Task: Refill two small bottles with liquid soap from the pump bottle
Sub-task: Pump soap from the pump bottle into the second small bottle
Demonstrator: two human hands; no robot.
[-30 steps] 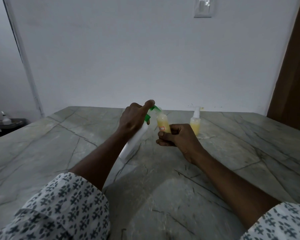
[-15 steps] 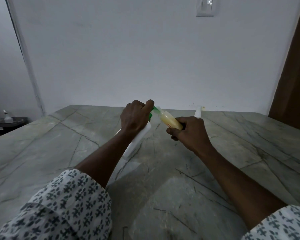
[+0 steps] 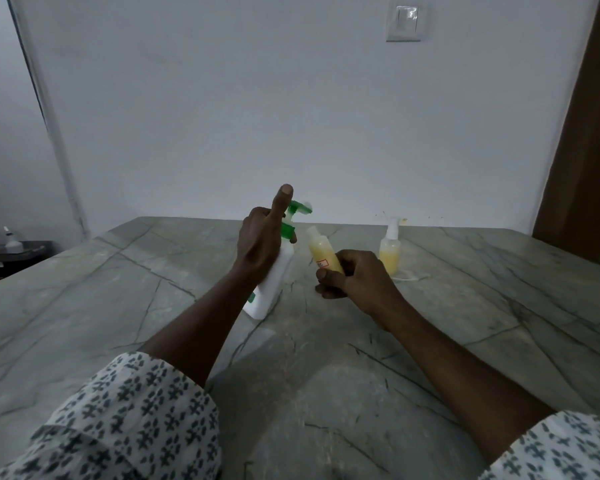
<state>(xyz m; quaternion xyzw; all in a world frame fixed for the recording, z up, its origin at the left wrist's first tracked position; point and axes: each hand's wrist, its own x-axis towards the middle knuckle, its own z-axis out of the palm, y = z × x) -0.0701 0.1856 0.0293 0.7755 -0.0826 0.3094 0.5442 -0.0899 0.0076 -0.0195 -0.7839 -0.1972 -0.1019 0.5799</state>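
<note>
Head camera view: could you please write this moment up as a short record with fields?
surface: grey veined stone table
left hand: grips the white pump bottle, tilted, index finger raised off the green pump head
right hand: holds a small bottle of yellow soap, open top leaning toward the pump
nozzle to bottle mouth: apart
second small bottle: upright on the table near the wall, partly filled, white spray top
wall: light switch

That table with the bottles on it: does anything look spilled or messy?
Possibly. Small yellowish specks dot the wall's base behind the standing small bottle, and a pale ring lies on the table around its foot, perhaps soap. The pump bottle leans tilted in the left hand, on purpose it seems.
</note>
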